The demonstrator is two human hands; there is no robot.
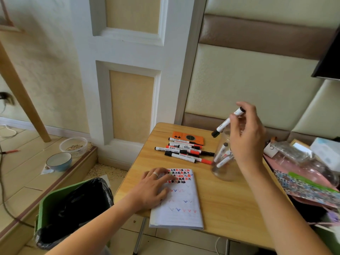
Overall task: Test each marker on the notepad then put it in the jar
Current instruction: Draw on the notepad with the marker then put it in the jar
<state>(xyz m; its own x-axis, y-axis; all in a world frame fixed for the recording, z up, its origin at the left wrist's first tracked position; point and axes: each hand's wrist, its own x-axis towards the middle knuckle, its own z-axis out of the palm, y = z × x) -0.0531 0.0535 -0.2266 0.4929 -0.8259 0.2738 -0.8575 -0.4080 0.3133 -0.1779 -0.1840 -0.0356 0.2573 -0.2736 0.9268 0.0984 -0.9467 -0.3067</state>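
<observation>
1. While your right hand (pixel 247 133) pinches the marker (pixel 227 122) above the jar (pixel 223 162), aim its cap into the mouth.
2. Keep your left hand (pixel 153 188) spread flat on the notepad (pixel 181 205).

— What carries everything here?

— A small wooden table (pixel 230 205), light grain, set against a padded wall.

— And what lies on it?

— A notepad (pixel 181 205) at the near edge, its top rows full of red and black marks. Behind it, a loose bunch of markers (pixel 184 151), some with red caps and some with black. An orange phone (pixel 187 138) lies just beyond them. To the right stands a clear jar (pixel 223 162). A pile of patterned papers and packets (pixel 303 181) crowds the right edge.
</observation>
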